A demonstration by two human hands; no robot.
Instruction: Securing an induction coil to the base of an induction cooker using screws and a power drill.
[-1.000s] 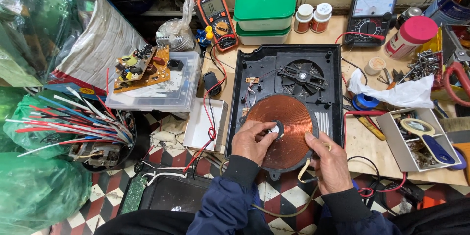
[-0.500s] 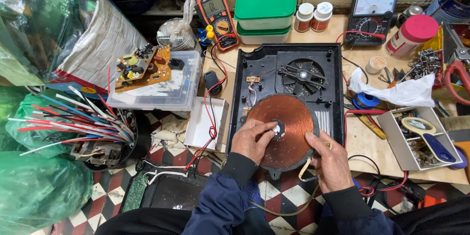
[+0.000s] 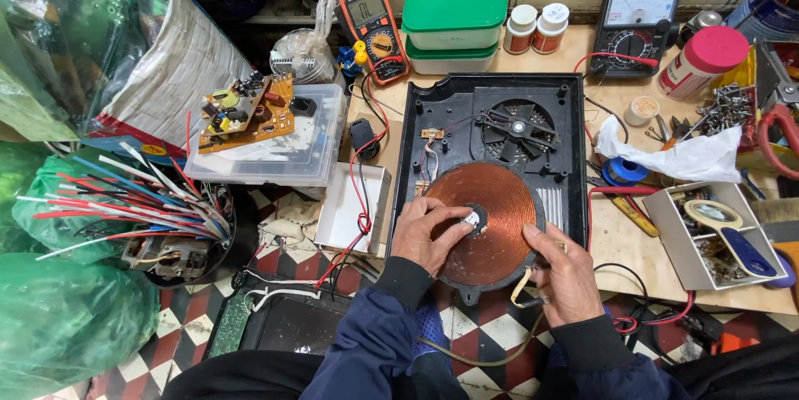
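We have the black cooker base [image 3: 491,117] lying open on the workbench [image 3: 620,242], fan [image 3: 518,128] exposed, so the copper coil [image 3: 491,221] sits at its near end within reach. It is a flat, round, tightly wound disc. Our left hand [image 3: 429,233] pinches the coil's small centre piece [image 3: 473,218]; our right hand [image 3: 568,271] grips its rim, apparently steadying it.

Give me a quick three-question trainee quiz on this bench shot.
1. True or false: the left hand touches the centre of the copper coil.
2. Which lies beyond the coil in the black housing? A) fan B) circuit board C) magnifier
3. Where does the right hand rest?

Key
1. True.
2. A, the fan.
3. On the coil's near right edge.
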